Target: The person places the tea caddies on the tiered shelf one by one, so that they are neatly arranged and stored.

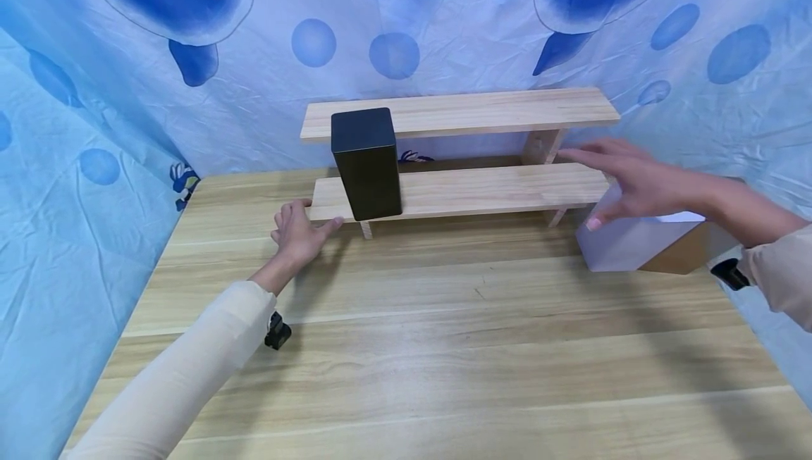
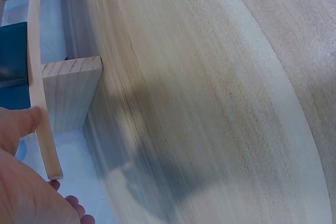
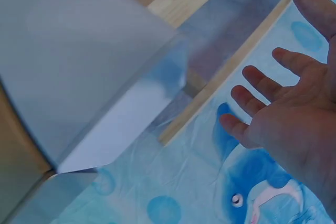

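Observation:
A two-tier wooden shelf (image 1: 495,189) stands at the back of the table. On the left part of its lower board is an upright black box (image 1: 371,171). My left hand (image 1: 298,234) holds the left end of the lower board, thumb on the front edge and fingers around the end. Close up in the left wrist view, the thumb (image 2: 23,120) presses the board (image 2: 48,150) near a wooden support leg (image 2: 73,90). My right hand (image 1: 653,182) hovers with spread fingers above a white box (image 1: 618,241) beside the shelf's right end; its palm (image 3: 294,114) holds nothing.
The white box has a brown side (image 1: 679,252) and stands on the right of the wood-grain table (image 1: 444,347). A blue curtain (image 1: 457,30) with printed dolphins hangs behind the shelf and along both sides.

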`<state>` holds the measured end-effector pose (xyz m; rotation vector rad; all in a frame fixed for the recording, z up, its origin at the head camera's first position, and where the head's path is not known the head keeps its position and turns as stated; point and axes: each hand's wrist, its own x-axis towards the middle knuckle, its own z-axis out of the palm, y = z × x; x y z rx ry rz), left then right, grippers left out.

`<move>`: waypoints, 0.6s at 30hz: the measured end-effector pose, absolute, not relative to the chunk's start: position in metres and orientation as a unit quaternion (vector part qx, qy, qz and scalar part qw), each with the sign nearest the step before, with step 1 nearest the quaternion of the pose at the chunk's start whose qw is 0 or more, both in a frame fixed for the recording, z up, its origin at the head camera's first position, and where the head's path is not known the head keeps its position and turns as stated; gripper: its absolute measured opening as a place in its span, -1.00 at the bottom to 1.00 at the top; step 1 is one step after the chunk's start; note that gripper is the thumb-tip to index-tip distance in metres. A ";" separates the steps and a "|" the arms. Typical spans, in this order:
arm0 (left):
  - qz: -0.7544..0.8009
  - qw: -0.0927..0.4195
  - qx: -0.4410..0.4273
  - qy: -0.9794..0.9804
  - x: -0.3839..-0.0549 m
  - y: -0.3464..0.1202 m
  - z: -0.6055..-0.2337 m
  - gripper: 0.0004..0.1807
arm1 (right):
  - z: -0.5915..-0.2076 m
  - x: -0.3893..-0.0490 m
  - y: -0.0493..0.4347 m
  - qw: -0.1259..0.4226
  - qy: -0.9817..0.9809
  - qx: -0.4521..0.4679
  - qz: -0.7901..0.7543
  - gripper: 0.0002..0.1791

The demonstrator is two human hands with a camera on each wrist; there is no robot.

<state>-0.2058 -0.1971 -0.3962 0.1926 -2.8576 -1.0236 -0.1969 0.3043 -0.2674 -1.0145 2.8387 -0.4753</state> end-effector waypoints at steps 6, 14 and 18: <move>-0.336 0.053 0.064 -0.938 -0.206 -0.196 -0.396 -0.15 | -0.275 -0.196 0.321 0.041 0.934 -0.325 -0.146 0.18; -0.335 0.050 0.066 -0.939 -0.206 -0.195 -0.396 -0.15 | -0.281 -0.193 0.341 0.053 0.942 -0.300 -0.143 0.15; -0.333 0.051 0.068 -0.939 -0.206 -0.195 -0.396 -0.15 | -0.286 -0.192 0.355 0.053 0.938 -0.309 -0.145 0.13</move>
